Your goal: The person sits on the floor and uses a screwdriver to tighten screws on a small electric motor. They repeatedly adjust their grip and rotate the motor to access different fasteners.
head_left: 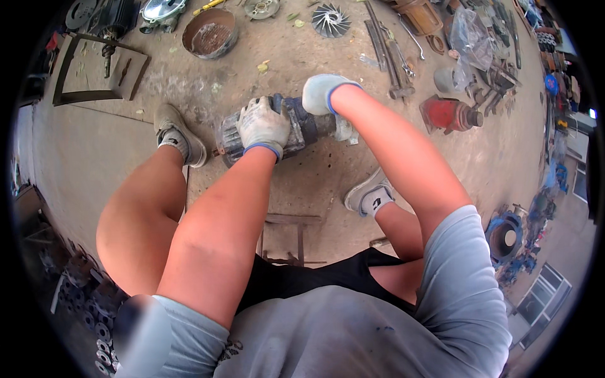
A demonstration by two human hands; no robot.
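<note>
A finned, dark blue-grey electric motor [232, 133] lies on its side on the floor between my feet. My left hand [263, 123], in a pale, dirt-stained work glove, is on top of its body with the fingers bent over the casing. Close above the narrower right end is my right hand [328, 94], in a similar glove with a blue cuff. Its fingers are turned away, so whether it holds anything is hidden. A scrap of clear plastic [345, 130] shows beside that end.
Ahead lie a rusty round pan [210, 34], a bladed fan wheel [331, 21] and a hammer [401, 88] among long bars. To the right sits a red bottle jack [446, 115]. A dark metal frame [66, 79] is at left. A low stool [293, 219] is beneath me.
</note>
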